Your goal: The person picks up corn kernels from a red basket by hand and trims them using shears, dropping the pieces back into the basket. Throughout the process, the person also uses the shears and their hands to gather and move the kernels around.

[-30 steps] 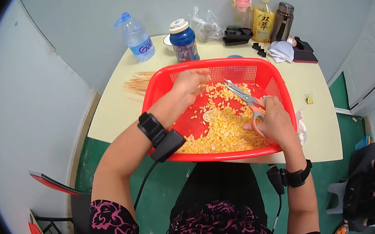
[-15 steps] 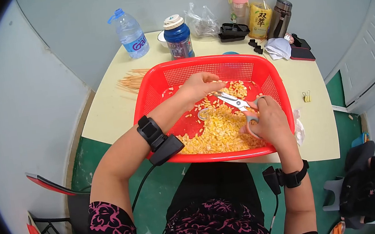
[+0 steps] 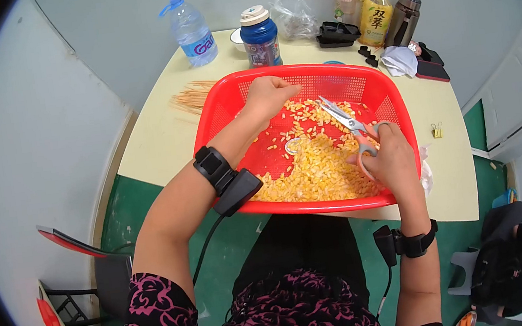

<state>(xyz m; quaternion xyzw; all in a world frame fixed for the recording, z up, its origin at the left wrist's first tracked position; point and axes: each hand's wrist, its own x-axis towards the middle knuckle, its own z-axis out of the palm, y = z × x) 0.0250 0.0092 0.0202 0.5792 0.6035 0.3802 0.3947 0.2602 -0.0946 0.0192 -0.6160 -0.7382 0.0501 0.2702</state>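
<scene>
A red plastic basket [image 3: 315, 207] with perforated walls holds many small yellow kernels [image 3: 320, 167], heaped thickest at its near side. My right hand [image 3: 393, 154] has its thumb and fingers through the orange-and-grey handles of a pair of scissors [image 3: 353, 124]. The silver blades point up and left over the kernels, slightly apart. Over the basket's back left part is my left hand [image 3: 271, 96], thumb and fingertips pinched together; whatever they may hold is too small to make out. A small round silver-rimmed object [image 3: 293, 146] lies partly among the kernels.
Thin wooden sticks [image 3: 193, 97] lie left of the basket. Behind it stand a large water bottle [image 3: 194, 34], a blue jar [image 3: 260, 39], black trays [image 3: 338, 34], a yellow drink bottle [image 3: 375, 16] and a dark flask [image 3: 403, 20]. A binder clip [image 3: 437, 130] lies at right.
My left hand has drawn back from the scissor tips, and its fingers have come together. The scissors have tilted more upright in my right hand. The view has shifted slightly.
</scene>
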